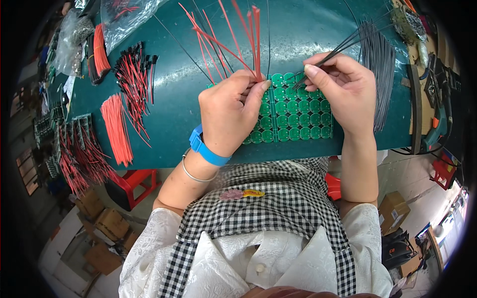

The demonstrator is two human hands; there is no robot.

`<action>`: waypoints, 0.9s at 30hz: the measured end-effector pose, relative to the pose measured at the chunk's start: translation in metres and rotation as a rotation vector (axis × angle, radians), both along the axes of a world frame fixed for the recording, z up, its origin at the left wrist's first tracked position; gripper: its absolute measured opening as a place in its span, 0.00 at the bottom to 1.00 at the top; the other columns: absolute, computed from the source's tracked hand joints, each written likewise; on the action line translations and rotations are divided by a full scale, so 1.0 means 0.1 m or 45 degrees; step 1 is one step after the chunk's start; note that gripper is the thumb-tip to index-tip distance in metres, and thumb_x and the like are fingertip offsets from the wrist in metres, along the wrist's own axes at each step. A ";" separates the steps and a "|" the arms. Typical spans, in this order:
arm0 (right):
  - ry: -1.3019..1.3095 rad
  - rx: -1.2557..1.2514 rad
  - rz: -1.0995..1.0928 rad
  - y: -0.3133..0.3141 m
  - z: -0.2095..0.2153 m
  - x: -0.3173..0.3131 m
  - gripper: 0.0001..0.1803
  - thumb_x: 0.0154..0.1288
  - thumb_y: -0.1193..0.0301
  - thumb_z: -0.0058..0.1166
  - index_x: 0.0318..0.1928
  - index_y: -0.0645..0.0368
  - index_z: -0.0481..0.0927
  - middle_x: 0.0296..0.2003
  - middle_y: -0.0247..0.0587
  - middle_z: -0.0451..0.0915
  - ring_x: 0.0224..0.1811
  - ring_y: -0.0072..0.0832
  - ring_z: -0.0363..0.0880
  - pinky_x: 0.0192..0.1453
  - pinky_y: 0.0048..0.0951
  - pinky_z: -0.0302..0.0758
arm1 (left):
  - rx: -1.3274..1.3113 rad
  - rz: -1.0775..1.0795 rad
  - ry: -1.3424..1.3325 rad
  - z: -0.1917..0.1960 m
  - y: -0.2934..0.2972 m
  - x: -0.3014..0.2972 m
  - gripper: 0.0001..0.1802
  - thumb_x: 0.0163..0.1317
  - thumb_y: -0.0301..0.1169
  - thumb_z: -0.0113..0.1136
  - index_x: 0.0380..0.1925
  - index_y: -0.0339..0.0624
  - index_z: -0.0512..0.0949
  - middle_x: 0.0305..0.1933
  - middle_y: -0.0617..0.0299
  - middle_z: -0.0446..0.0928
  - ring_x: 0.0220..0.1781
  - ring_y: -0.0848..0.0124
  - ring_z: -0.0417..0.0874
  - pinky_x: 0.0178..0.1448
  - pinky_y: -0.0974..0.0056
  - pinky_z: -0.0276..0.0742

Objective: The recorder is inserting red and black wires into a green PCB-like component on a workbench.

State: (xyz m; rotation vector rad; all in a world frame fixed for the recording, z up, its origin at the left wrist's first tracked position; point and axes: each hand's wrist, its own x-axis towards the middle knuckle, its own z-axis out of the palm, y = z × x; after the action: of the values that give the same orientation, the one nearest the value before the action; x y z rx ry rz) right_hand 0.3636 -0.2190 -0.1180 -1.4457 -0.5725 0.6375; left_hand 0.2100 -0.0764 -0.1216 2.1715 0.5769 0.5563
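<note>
A green panel of small round circuit boards (298,119) lies on the table beneath both hands. My left hand (231,107) is closed on a bunch of red wires (256,44) that fan upward from between thumb and fingers, over the panel's left part. Several red and black wires stand up behind that hand; their lower ends are hidden by it. My right hand (343,84) pinches a few black wires (343,45) between thumb and fingers above the panel's right part. The near ends of these wires point down at the boards.
A bundle of black wires (376,74) lies just right of my right hand. At the left are a bundle of red wires (117,130), red-black wires with connectors (134,77) and wired boards (82,149). A soldering tool (437,126) sits at the right edge.
</note>
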 end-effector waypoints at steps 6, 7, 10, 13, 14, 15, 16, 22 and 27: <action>-0.272 -0.067 -0.050 0.04 -0.04 -0.05 0.05 0.61 0.78 0.67 0.37 0.68 0.87 0.33 0.40 0.88 0.31 0.20 0.85 0.35 0.20 0.82 | 0.083 0.020 0.009 0.00 -0.01 0.00 0.13 0.61 0.19 0.69 0.47 0.33 0.84 0.32 0.57 0.88 0.29 0.77 0.87 0.33 0.73 0.83; -0.308 -0.073 -0.056 0.05 -0.04 -0.06 0.05 0.60 0.79 0.67 0.36 0.68 0.87 0.33 0.40 0.88 0.31 0.20 0.85 0.34 0.20 0.82 | 0.085 0.014 0.000 -0.01 -0.01 0.00 0.14 0.61 0.19 0.69 0.48 0.33 0.84 0.32 0.57 0.88 0.29 0.77 0.87 0.33 0.73 0.83; -0.391 -0.047 -0.069 0.06 -0.05 -0.06 0.05 0.59 0.79 0.67 0.35 0.70 0.86 0.32 0.42 0.88 0.29 0.21 0.85 0.32 0.20 0.82 | 0.025 0.059 -0.054 0.00 -0.03 0.01 0.15 0.59 0.21 0.71 0.47 0.34 0.84 0.32 0.55 0.87 0.29 0.71 0.88 0.32 0.71 0.83; -0.455 -0.066 -0.051 0.06 -0.04 -0.06 0.05 0.58 0.80 0.67 0.33 0.70 0.85 0.32 0.42 0.88 0.27 0.22 0.85 0.31 0.20 0.81 | -0.011 0.109 -0.106 0.06 -0.04 0.00 0.15 0.59 0.21 0.71 0.47 0.34 0.84 0.32 0.54 0.87 0.29 0.71 0.89 0.33 0.70 0.84; -0.471 -0.065 -0.051 0.07 -0.04 -0.06 0.04 0.58 0.80 0.66 0.33 0.70 0.85 0.31 0.42 0.87 0.27 0.21 0.85 0.30 0.20 0.81 | -0.014 0.122 -0.121 0.09 -0.04 0.00 0.15 0.60 0.21 0.70 0.48 0.34 0.84 0.32 0.54 0.87 0.29 0.72 0.89 0.33 0.70 0.85; -0.488 -0.064 -0.050 0.08 -0.04 -0.06 0.04 0.58 0.80 0.66 0.33 0.70 0.85 0.31 0.43 0.87 0.26 0.21 0.85 0.30 0.20 0.81 | -0.045 0.121 -0.128 0.12 -0.03 -0.01 0.15 0.60 0.21 0.70 0.48 0.34 0.84 0.31 0.54 0.87 0.29 0.72 0.89 0.33 0.70 0.84; -0.504 -0.063 -0.048 0.08 -0.05 -0.06 0.04 0.58 0.80 0.66 0.32 0.70 0.85 0.31 0.43 0.87 0.25 0.21 0.84 0.29 0.20 0.80 | -0.076 0.120 -0.136 0.15 -0.02 0.00 0.14 0.60 0.21 0.70 0.47 0.34 0.84 0.31 0.55 0.87 0.30 0.73 0.89 0.33 0.70 0.84; -0.600 -0.086 0.038 0.10 -0.05 -0.09 0.05 0.59 0.80 0.66 0.36 0.68 0.86 0.30 0.41 0.86 0.24 0.20 0.83 0.29 0.20 0.79 | -0.330 0.025 -0.141 0.13 -0.02 0.00 0.08 0.60 0.21 0.71 0.39 0.32 0.84 0.31 0.55 0.87 0.30 0.74 0.89 0.33 0.71 0.84; -0.496 -0.147 0.028 0.13 -0.02 -0.11 0.13 0.59 0.79 0.67 0.46 0.66 0.85 0.28 0.38 0.83 0.25 0.19 0.81 0.30 0.20 0.79 | -0.411 0.026 -0.129 0.13 -0.09 0.10 0.05 0.59 0.21 0.71 0.32 0.32 0.83 0.28 0.55 0.86 0.29 0.73 0.89 0.32 0.70 0.83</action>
State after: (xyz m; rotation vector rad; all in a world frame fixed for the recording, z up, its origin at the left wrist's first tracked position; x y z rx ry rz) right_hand 0.3528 -0.2058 -0.1203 -1.6881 -0.8666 0.4107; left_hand 0.2200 -0.0849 -0.1089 1.8251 0.5910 0.5406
